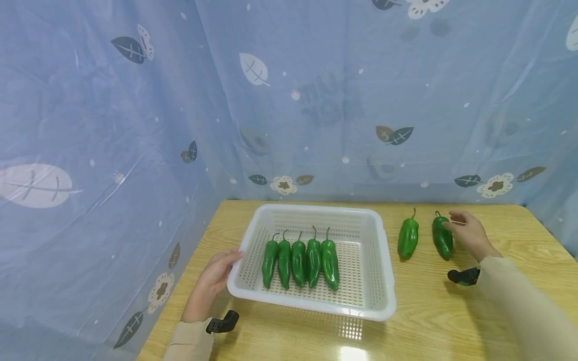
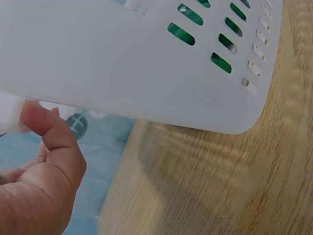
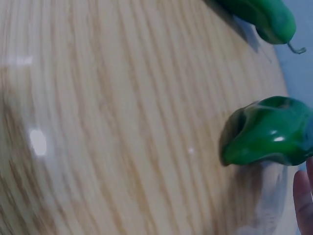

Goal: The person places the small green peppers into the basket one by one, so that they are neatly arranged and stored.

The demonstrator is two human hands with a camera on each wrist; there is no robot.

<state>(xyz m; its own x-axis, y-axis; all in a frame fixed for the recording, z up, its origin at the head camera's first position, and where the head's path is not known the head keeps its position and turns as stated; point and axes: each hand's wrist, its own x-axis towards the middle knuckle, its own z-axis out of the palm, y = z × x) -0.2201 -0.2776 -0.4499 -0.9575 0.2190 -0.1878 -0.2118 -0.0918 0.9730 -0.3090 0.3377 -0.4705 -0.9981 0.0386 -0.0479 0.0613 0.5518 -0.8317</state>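
Note:
My left hand (image 1: pixel 220 271) holds the left rim of a white plastic basket (image 1: pixel 311 307), the thumb and fingers pinching its edge. In the left wrist view that hand (image 2: pixel 51 161) grips the basket's lip from outside. Several green peppers (image 1: pixel 299 260) lie side by side in the basket, stems toward the back. My right hand (image 1: pixel 470 233) reaches over a dark green pepper (image 1: pixel 442 238) on the table, fingers loosely bent beside its stem end. The right wrist view has this pepper (image 3: pixel 274 134) with fingertips (image 3: pixel 303 196) close beside it.
Another green pepper (image 1: pixel 408 239) lies on the wooden table (image 1: pixel 429 311) between the basket and the right hand's pepper. Blue patterned sheeting (image 1: pixel 316 125) hangs behind the table and along its left side. Each wrist carries a small black device (image 1: pixel 223 322).

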